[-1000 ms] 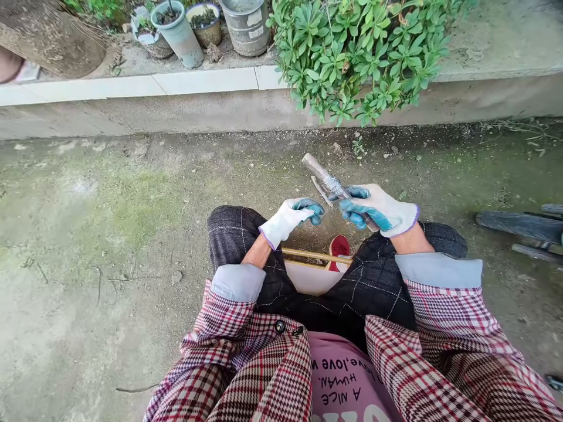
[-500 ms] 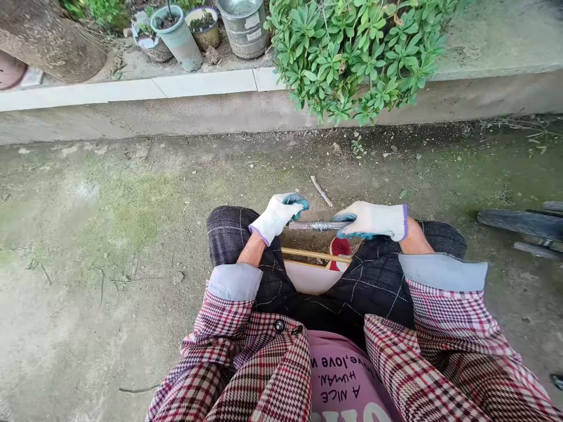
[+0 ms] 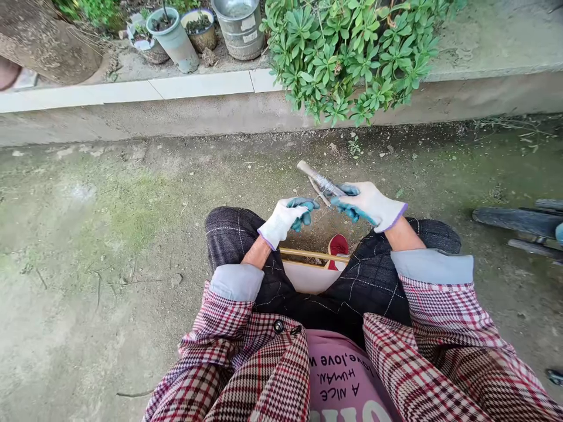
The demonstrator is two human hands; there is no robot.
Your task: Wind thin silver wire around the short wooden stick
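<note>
My right hand (image 3: 367,205), in a white glove with teal palm and fingers, grips one end of a short stick (image 3: 304,166). Thin metal wire (image 3: 324,183) is wound round the stick's middle, and its free end slants up and away to the left. My left hand (image 3: 290,218), gloved alike, is closed in a pinch just left of the right fingers. A fine strand of wire appears to run to its fingertips, though it is faint. A thinner stick (image 3: 317,189) lies on the ground, partly covered by the wound one.
Beyond my knees runs a low concrete ledge (image 3: 167,114) with several pots, a metal bucket (image 3: 240,32) and a leafy bush (image 3: 347,58). Dark wheels (image 3: 519,223) stand at the right. Between my legs is a pale seat with a yellowish rail (image 3: 308,253).
My right hand has raised and tilted the wire-wound stick from level to slanting, its free end now away from me. My left hand has come off the stick's left end and moved slightly right.
</note>
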